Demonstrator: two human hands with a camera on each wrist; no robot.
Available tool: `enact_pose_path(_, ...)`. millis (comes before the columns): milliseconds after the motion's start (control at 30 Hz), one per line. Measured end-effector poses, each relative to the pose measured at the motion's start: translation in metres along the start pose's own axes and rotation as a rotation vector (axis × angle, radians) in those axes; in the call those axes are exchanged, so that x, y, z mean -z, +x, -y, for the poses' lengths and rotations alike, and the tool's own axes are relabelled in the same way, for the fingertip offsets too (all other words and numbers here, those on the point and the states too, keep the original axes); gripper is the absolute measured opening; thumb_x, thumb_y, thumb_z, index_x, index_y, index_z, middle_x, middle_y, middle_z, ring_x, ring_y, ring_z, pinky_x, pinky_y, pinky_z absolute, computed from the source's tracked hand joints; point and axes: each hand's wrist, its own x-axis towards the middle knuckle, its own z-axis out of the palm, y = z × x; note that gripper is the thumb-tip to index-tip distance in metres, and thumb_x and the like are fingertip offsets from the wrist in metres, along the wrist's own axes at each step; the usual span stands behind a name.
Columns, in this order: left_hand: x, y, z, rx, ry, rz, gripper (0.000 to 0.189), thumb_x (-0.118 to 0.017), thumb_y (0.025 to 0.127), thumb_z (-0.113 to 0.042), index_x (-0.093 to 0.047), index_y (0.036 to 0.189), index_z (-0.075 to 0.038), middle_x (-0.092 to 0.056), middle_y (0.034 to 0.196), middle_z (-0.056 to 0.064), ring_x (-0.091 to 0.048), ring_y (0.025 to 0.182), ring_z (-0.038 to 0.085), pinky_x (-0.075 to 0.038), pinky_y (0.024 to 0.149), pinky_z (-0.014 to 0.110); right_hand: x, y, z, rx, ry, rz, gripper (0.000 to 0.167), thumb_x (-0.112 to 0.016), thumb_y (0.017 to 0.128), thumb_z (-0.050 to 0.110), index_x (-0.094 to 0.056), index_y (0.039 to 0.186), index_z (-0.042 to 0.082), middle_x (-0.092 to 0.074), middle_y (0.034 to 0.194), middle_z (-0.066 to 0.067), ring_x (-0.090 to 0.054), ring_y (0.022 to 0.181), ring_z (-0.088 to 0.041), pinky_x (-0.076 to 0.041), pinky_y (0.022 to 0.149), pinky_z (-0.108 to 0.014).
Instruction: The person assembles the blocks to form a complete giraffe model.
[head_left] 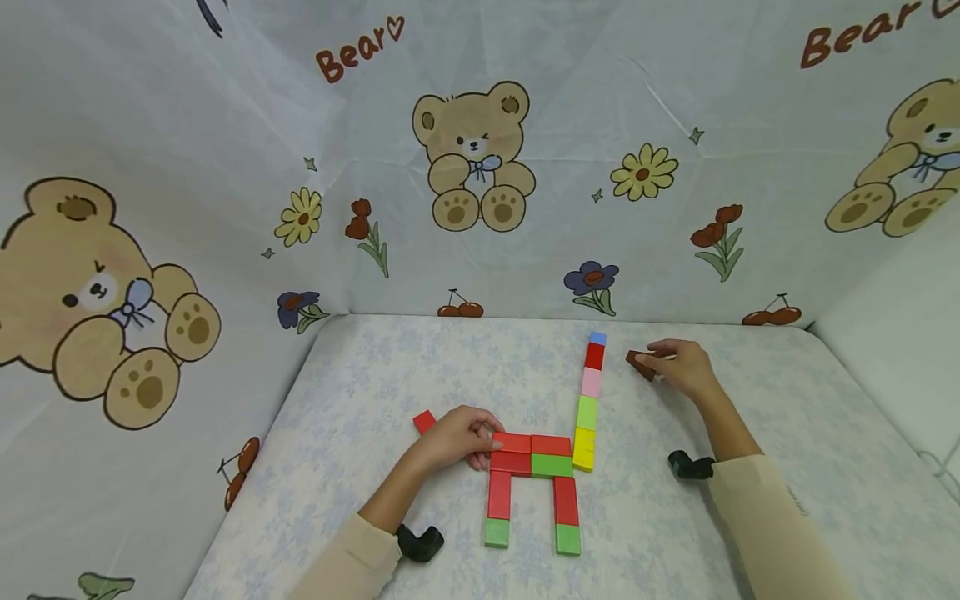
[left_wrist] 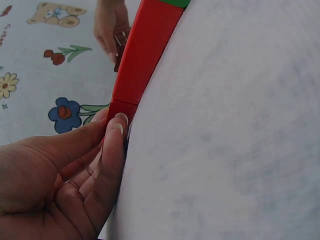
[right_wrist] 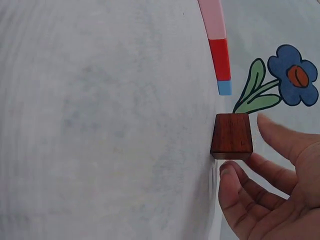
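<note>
My right hand point(head_left: 684, 368) pinches a dark brown wooden block point(right_wrist: 232, 136) with a slanted side, near the back of the table. At the left end of a flat block figure, my left hand point(head_left: 453, 437) pinches a red block point(left_wrist: 120, 109) between thumb and fingers. The figure's body has an upper row of red blocks point(head_left: 550, 446), with a red and a green block point(head_left: 551, 466) below. Two red legs point(head_left: 499, 494) end in green blocks point(head_left: 567, 541). Another red block point(head_left: 423, 422) juts out behind my left hand, partly hidden.
From the body's right end a column runs backward: yellow point(head_left: 583, 450), light green point(head_left: 587, 412), pink point(head_left: 591, 382), red point(head_left: 594, 357) and a small blue block point(head_left: 597, 338). A bear-print cloth point(head_left: 555, 275) hangs behind the pale table point(head_left: 360, 392). Dark wrist devices point(head_left: 420, 543) sit by both sleeves.
</note>
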Motion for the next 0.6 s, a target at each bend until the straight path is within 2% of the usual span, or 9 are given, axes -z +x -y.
enact_pose_path(200,0.0,0.0,-0.001,0.004,-0.005,-0.003,0.018,-0.071,0.094,-0.002,-0.07,0.112,-0.004,-0.068,0.073,0.012,-0.066,0.057,0.018,-0.06,0.055,0.03,-0.002,0.002,-0.002,0.019,-0.007,-0.009,0.049,-0.076,0.093,0.024,-0.063,0.127,-0.009,-0.065,0.112,-0.028,-0.069,0.076,-0.021,-0.057,0.062,-0.028)
enact_pose_path(467,0.0,-0.001,-0.002,0.012,-0.023,0.0,0.018,-0.072,0.093,-0.003,-0.07,0.111,-0.004,-0.067,0.072,0.012,-0.066,0.056,0.018,-0.059,0.055,0.03,-0.012,0.011,0.0,-0.012,0.028,-0.019,0.051,-0.076,0.093,0.026,-0.063,0.13,-0.006,-0.063,0.118,-0.029,-0.064,0.097,-0.035,-0.06,0.067,-0.028)
enact_pose_path(600,0.0,-0.001,-0.002,0.019,-0.021,-0.002,0.018,-0.073,0.093,-0.005,-0.07,0.11,-0.005,-0.067,0.072,0.012,-0.066,0.056,0.018,-0.06,0.055,0.03,-0.015,0.016,0.001,-0.035,0.051,-0.008,0.049,-0.075,0.094,0.024,-0.062,0.132,-0.004,-0.061,0.12,-0.029,-0.062,0.099,-0.037,-0.061,0.069,-0.03)
